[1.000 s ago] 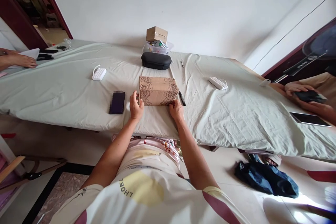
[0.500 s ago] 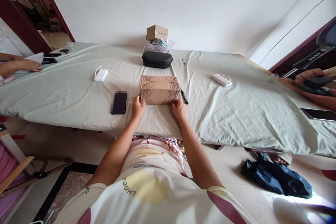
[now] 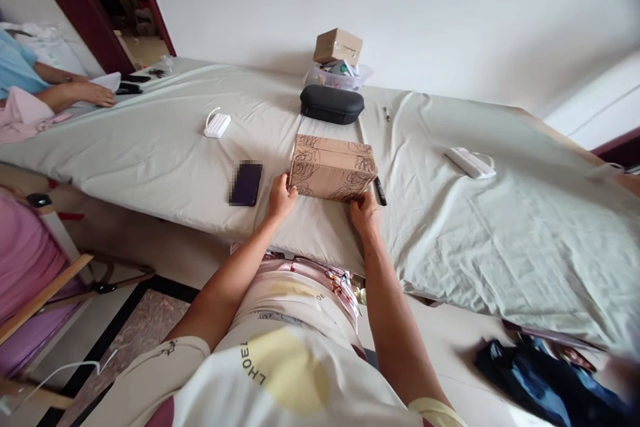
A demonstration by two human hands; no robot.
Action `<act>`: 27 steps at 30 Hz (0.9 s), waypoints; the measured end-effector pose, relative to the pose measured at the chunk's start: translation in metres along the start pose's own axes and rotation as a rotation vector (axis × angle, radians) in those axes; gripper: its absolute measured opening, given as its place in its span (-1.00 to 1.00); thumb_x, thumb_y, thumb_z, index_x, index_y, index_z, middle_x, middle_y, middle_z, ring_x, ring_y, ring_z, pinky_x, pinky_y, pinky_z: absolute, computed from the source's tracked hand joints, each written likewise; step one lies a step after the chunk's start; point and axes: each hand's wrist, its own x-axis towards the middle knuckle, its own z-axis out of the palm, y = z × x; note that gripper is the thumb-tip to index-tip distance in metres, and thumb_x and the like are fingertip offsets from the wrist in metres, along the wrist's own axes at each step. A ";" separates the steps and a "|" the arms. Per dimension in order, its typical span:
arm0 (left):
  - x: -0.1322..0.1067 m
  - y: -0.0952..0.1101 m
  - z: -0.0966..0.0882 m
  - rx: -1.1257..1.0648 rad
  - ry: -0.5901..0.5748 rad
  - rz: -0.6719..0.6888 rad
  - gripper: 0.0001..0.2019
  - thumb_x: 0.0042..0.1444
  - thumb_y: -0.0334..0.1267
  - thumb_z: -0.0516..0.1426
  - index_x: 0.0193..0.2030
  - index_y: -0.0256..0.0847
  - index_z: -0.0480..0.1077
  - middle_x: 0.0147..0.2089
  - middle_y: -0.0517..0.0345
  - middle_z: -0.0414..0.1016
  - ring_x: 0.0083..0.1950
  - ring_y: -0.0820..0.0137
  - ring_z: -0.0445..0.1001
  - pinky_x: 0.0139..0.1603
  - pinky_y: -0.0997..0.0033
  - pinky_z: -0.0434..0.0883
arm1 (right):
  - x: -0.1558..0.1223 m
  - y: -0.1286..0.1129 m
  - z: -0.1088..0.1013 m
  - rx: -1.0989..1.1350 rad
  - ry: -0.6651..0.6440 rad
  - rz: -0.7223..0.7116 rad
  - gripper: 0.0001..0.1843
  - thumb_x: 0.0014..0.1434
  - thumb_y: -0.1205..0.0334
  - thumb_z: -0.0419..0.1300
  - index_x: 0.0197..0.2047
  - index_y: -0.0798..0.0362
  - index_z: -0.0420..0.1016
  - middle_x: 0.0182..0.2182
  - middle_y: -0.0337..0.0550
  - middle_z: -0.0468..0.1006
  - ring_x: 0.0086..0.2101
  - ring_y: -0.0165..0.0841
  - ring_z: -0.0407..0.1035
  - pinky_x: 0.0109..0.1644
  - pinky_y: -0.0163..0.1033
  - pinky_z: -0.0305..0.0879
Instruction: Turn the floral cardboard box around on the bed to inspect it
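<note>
Long surface (image 3: 150,160) under wrinkled pale-green cloth, white wall behind. Far left: co-worker's hand (image 3: 100,93) resting on paper, well apart. Dark phone (image 3: 246,183) flat, just left of left hand (image 3: 281,199). Left grip clasps near-left corner of patterned cardboard box (image 3: 333,167). Box sits on cloth, centre, near front edge. Right hand (image 3: 364,212): grip clasps near-right corner. Black marker (image 3: 380,191) just beside box's right end. Judgement: equal pressure at both corners, keep box square, mind loose cloth and marker.

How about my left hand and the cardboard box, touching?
Touching. The head view shows the left hand pressed against the cardboard box at its near left corner.
</note>
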 end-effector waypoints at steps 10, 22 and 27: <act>0.001 0.002 -0.003 -0.043 -0.058 -0.048 -0.64 0.18 -0.46 0.16 0.13 -0.21 0.40 0.07 -0.09 0.52 0.12 0.16 0.52 0.16 0.20 0.52 | -0.001 0.001 0.001 0.008 0.023 -0.039 -0.85 0.04 0.19 0.07 -0.27 -0.01 0.28 -0.35 -0.09 0.45 -0.33 -0.23 0.30 -0.13 -0.06 0.32; 0.001 0.004 -0.004 -0.086 -0.056 -0.065 -0.66 0.20 -0.47 0.15 0.11 -0.24 0.42 0.08 -0.11 0.53 0.11 0.18 0.54 0.14 0.19 0.53 | 0.001 0.001 0.000 0.030 0.019 -0.020 -0.85 0.03 0.18 0.10 -0.29 -0.04 0.22 -0.38 -0.09 0.43 -0.32 -0.20 0.30 -0.12 -0.02 0.31; 0.001 0.003 -0.005 -0.090 -0.063 -0.059 -0.65 0.19 -0.47 0.15 0.12 -0.23 0.42 0.07 -0.10 0.53 0.11 0.19 0.54 0.16 0.20 0.52 | 0.002 0.000 -0.001 0.017 -0.002 -0.005 -0.85 0.02 0.17 0.08 -0.30 -0.04 0.21 -0.36 -0.10 0.43 -0.31 -0.20 0.32 -0.11 -0.02 0.31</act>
